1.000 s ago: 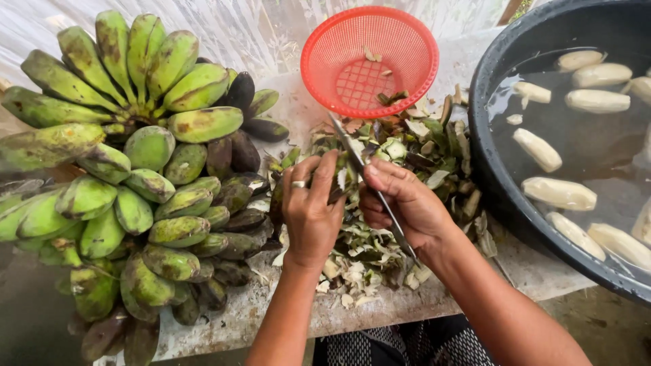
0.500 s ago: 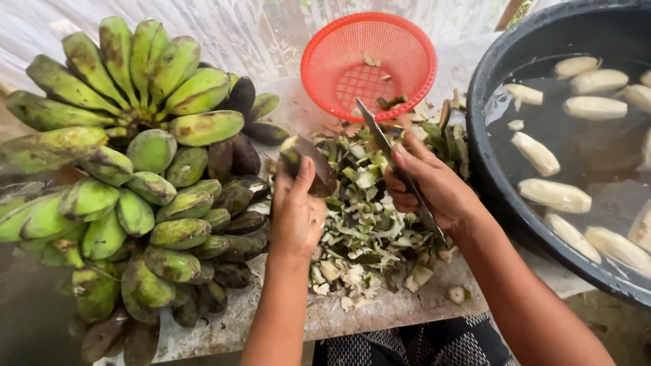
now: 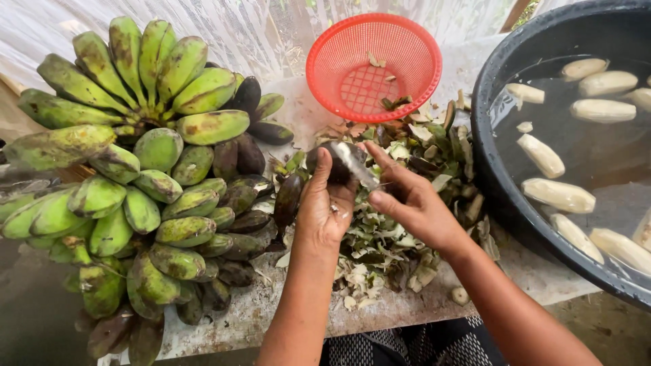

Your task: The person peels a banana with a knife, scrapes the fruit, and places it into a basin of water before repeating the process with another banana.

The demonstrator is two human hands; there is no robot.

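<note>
Two bare hands meet at the centre of the frame over a heap of green peelings (image 3: pixel 380 237) on a worn table (image 3: pixel 271 305). I read the left hand (image 3: pixel 325 207) as closed around a dark, nearly black banana (image 3: pixel 336 163), held just above the heap with thumb and fingers wrapped about its lower part. The right hand (image 3: pixel 407 200) grips a knife, whose pale blade (image 3: pixel 356 163) lies against the fruit's upper side; the handle is buried in the palm. I judge the step in hand to be peeling: the blade looks set to lift skin from the fruit, and the next move would call for a shallow, controlled draw along the banana while the left hand turns it. At the left of the frame lies a large bunch of green plantain-like bananas (image 3: pixel 135 169), some blackened. A red plastic colander (image 3: pixel 373 64) sits at the upper centre with a few scraps inside, and a black basin (image 3: pixel 495 169) at the right holds water and pale peeled bananas (image 3: pixel 559 194). Motion blurs the blade, so I cannot tell whether its edge has entered the skin; the basin is cut off by the right edge, and the bunch by the left.
</note>
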